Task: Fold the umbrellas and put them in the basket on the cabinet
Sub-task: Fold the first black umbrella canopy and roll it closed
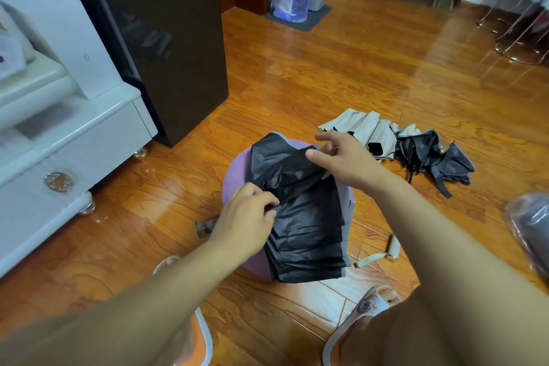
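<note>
Black umbrella (pixel 303 217) lies flattened across purple stool (pixel 237 169), panels part-stacked. Left hand (pixel 246 214) pinches canopy fabric at mid-fold; right hand (pixel 341 157) nips the upper edge, remaining fingers spread. Advice: keep pleats aligned, pull taut, smooth before wrapping. Second umbrella (pixel 416 151) waits on floor nearby. Basket not visible.

Both forearms are seen bare, with no sleeves, watch or rings visible; open slippers are worn, the left slipper (pixel 190 333) orange with a pale rim; the right slipper (pixel 370 304) pale with a printed strap.
</note>
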A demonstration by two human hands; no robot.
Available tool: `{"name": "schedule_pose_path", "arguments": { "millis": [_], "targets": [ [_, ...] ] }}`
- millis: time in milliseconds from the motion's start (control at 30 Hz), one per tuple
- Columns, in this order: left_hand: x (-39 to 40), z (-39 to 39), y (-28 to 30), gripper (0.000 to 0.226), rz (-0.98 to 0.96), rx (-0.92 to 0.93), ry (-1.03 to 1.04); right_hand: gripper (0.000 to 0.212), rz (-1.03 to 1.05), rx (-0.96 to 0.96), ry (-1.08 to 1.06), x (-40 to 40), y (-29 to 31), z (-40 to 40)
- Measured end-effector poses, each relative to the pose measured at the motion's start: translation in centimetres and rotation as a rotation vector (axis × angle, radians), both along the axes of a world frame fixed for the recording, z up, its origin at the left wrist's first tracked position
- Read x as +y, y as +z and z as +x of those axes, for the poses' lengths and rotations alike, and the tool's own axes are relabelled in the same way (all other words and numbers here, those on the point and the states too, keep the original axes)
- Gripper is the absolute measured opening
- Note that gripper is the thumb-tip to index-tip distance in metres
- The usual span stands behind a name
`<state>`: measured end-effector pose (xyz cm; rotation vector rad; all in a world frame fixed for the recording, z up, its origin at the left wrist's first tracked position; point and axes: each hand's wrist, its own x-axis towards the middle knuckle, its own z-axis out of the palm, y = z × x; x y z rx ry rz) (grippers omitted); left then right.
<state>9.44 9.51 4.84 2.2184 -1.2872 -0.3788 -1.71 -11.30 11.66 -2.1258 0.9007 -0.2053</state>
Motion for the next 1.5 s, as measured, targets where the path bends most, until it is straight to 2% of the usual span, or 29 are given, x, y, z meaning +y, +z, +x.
{"name": "schedule_pose_path", "arguments": {
  "millis": [67,167,233,300,367,400,467,533,633,700,833,900,1033,1167,1267,1333,1400,1500],
  "targets": [
    [0.2,0.3,0.2,0.025,-0.009,0.055,0.002,0.052,-0.018,-0.014,-0.041,-0.3,0.2,0.0],
    [0.1,0.7,0.7,0.021,-0.019,0.147,0.036,0.046,0.079,0.016,0.024,0.6,0.4,-0.4],
    [-0.3,0.9,1.1,0.013,-0.049,0.256,0.107,0.043,-0.004,0.001,0.032,1.0,0.3,-0.5],
    [-0.7,1.0,1.5,0.011,-0.09,0.432,0.227,0.035,-0.011,-0.235,-0.079,1.4,1.1,-0.2],
    [-1.1,1.0,2.0,0.018,-0.114,0.563,0.315,0.031,0.098,-0.474,-0.183,1.7,2.5,0.1],
    [-1.2,0.9,2.1,0.021,-0.115,0.603,0.343,0.03,0.138,-0.53,-0.204,1.9,3.0,0.1],
    [-1.4,0.8,2.1,0.024,-0.101,0.655,0.375,0.027,0.165,-0.546,-0.197,2.5,3.5,0.1],
    [-1.4,0.8,1.7,0.015,-0.103,0.683,0.374,0.026,0.168,-0.535,-0.207,2.8,3.5,0.1],
    [-1.4,0.6,2.2,0.021,-0.21,0.761,0.361,0.024,0.163,-0.521,-0.231,2.8,3.5,0.1],
    [-1.5,0.8,2.7,0.015,-0.278,0.787,0.389,0.023,0.156,-0.512,-0.232,2.7,3.3,-0.1],
    [-1.7,1.5,2.3,0.008,-0.289,0.886,0.458,0.021,0.127,-0.464,-0.263,2.3,2.6,-0.4],
    [-1.7,1.6,2.0,0.008,-0.297,0.804,0.421,0.019,0.118,-0.456,-0.315,2.1,2.3,-0.3],
    [-1.3,0.9,1.9,0.016,-0.37,0.51,0.325,0.017,0.111,-0.437,-0.346,2.0,2.4,0.1],
    [-0.6,0.0,1.4,0.017,-0.473,0.546,0.277,0.018,0.099,-0.422,-0.354,2.0,2.4,0.6],
    [-0.3,-0.3,1.3,0.013,-0.444,0.596,0.296,0.022,0.103,-0.436,-0.355,2.1,2.6,0.7],
    [-0.3,-0.1,2.0,0.027,-0.468,0.645,0.296,0.023,0.085,-0.431,-0.347,2.2,2.7,0.7],
    [-0.3,0.5,2.8,0.046,-0.487,0.624,0.27,0.023,0.065,-0.432,-0.343,2.2,2.8,0.7],
    [-0.4,1.4,3.4,0.041,-0.514,0.516,0.288,0.024,0.048,-0.445,-0.344,2.3,3.0,0.5]
  ]
}}
